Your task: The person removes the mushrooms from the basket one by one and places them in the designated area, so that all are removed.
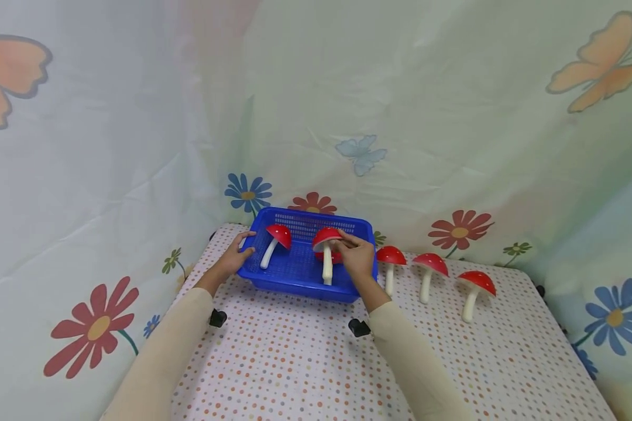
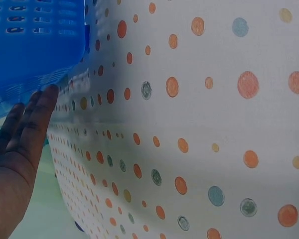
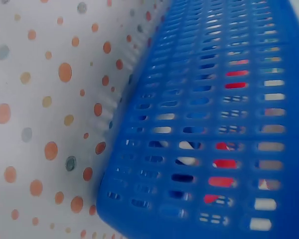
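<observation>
The mushroom [image 1: 327, 257] is in the right hand [image 1: 358, 254], just left of its palm, pinched between thumb and fingers at the right side of the red cap. Its white stem runs from the cap toward the near rim of the basket [image 1: 295, 285]. The right wrist crosses the basket's right end.

The left hand [image 1: 234, 257] is well apart from the mushroom, on the basket's left end. Its thumb reaches over the rim, while the left wrist view shows other fingers straight along the outside, so it holds the basket's edge. The hands are apart, with most of the basket between them.

Just inside the basket from the left hand, a second mushroom [image 1: 280, 235] leans, its stem end nearer that hand and its cap toward the right hand. Beneath the held one, close to the right hand's fingers, shows another red cap [image 1: 337, 258], mostly hidden.

To the right of the right hand is a row on the dotted cloth [image 1: 295, 362]: a near mushroom [image 1: 391, 256] just beside the basket, a middle mushroom [image 1: 430, 263], and a far mushroom [image 1: 480, 282], farthest from that hand. Whether these three stand or lie, I cannot tell.
</observation>
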Demonstrator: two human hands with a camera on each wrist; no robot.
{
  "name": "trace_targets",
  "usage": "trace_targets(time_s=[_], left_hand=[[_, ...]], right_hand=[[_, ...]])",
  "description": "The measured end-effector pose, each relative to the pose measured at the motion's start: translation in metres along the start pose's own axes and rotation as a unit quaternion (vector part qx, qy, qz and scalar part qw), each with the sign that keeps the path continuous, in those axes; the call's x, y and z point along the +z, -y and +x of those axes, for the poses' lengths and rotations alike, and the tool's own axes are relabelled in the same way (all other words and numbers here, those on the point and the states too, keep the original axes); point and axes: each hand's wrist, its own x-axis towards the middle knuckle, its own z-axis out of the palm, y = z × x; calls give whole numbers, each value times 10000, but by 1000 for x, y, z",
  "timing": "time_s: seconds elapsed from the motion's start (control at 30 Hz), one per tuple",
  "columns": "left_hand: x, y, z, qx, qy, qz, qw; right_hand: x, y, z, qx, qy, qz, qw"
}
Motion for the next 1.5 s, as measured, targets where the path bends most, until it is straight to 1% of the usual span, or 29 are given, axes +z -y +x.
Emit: trace_targets(time_s=[0.13,0.2,0.37,0.47,0.57,0.63,0.7,0.8,0.9,1.0,1.2,1.37,1.5], left_hand=[[0,2,0,8,53,-37,10000],[0,2,0,-7,68,-24,10000],[-2,3,-1,29,61,9,10000],[-4,2,-1,77,99,12,9999],[-5,0,-1,96,126,88,9998],[-6,0,-2,95,122,203,9997],[-7,-2,-3,83,124,248,9996],[-9,-3,-5,55,136,288,9995],[-8,-3,-6,56,167,187,9997],[-5,-2,-5,54,191,117,9997],[-6,-1,-3,-2,136,258,9996],[-6,-1,-3,-3,99,302,9995],[-7,-2,-3,8,116,301,9995]], right_hand=[[-15,9,-6,-238,-221,437,9985],[-24,14,-9,-290,-328,599,9972],[-56,22,-18,-169,-499,887,9947],[-79,25,-26,-75,-791,1140,9903],[-105,21,-35,-72,-1155,1188,9861],[-121,15,-40,30,-1394,1106,9840],[-135,8,-47,158,-1571,889,9834],[-148,-2,-58,540,-1757,644,9809],[-157,-11,-69,832,-1750,372,9803],[-162,-19,-79,983,-1621,103,9818],[-158,-33,-89,1284,-1213,-316,9838],[-155,-41,-97,1433,-951,-451,9841],[-155,-38,-102,1551,-841,-488,9831]])
